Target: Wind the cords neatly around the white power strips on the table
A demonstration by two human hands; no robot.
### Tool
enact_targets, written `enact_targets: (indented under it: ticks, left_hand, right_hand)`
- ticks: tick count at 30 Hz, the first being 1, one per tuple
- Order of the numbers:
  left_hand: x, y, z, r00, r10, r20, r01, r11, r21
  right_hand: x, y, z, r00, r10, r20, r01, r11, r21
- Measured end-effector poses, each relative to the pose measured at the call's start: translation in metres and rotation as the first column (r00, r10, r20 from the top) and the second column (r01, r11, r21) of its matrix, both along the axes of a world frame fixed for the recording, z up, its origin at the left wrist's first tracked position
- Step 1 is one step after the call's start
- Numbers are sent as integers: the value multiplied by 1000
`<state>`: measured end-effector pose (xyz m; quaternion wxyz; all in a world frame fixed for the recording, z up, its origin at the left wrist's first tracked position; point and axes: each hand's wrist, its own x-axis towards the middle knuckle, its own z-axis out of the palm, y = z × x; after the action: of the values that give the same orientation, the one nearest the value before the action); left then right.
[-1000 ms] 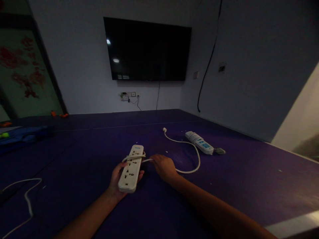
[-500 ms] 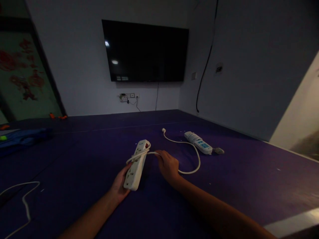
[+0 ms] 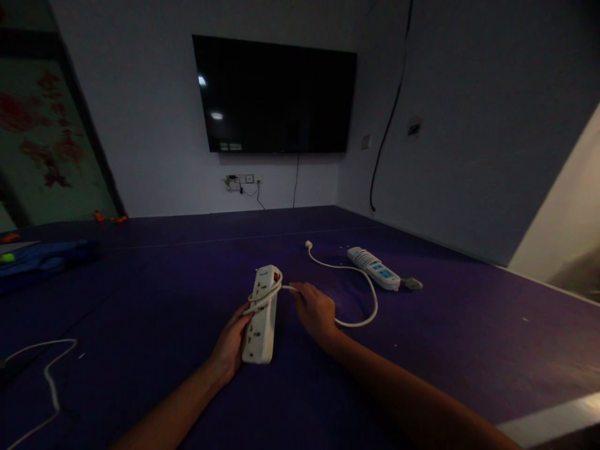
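Observation:
A white power strip [image 3: 259, 325] with a red switch is gripped along its left side by my left hand [image 3: 230, 344]. Its white cord [image 3: 265, 299] wraps around the upper part of the strip. My right hand [image 3: 316, 310] is closed on that cord, just right of the strip, so a short length runs between the two. From under my right hand the cord loops over the purple surface to its plug [image 3: 308, 245]. The underside of the strip and my left fingers behind it are hidden.
Another power strip [image 3: 382, 273], blue-socketed with its cord wound round it, lies to the right on the purple floor [image 3: 187, 275]. A white cable [image 3: 52, 387] lies at left, below blue cloth [image 3: 51, 256]. A television [image 3: 281, 94] hangs on the far wall.
The power strip in my left hand has turned more upright, its lower end swinging right. My right hand has stayed nearly in place on the cord.

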<state>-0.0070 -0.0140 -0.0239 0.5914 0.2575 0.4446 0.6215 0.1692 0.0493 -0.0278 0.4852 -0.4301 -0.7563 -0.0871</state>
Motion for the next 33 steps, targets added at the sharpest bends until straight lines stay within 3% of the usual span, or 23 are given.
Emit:
enact_targets:
  ticks: [4, 10, 18, 22, 27, 30, 33]
  left_hand:
    - [-1, -2, 2, 998, -60, 19, 60, 998, 0]
    - [0, -8, 5, 980, -183, -75, 192, 974, 123]
    - [1, -10, 4, 987, -109, -118, 124, 984, 127]
    - [-7, -7, 6, 972, -224, 67, 215, 969, 120]
    - [-19, -4, 9, 825, -321, 465, 306, 946, 110]
    - [-21, -3, 10, 798, -316, 514, 328, 942, 71]
    - [-19, -2, 10, 817, -334, 471, 358, 933, 40]
  right_hand:
    - [0, 1, -1, 1000, -3, 14, 3, 1000, -21]
    - [0, 0, -1, 1000, 19, 11, -19, 1000, -19]
    - [1, -1, -1, 999, 31, 5, -31, 999, 4]
    - [1, -2, 0, 999, 42, -12, -42, 999, 30]
    - [1, -6, 2, 996, 52, -66, -45, 994, 101]
    - [3, -7, 5, 989, 26, -148, -8, 992, 124]
    - [5, -7, 8, 977, 20, -213, 7, 992, 126]
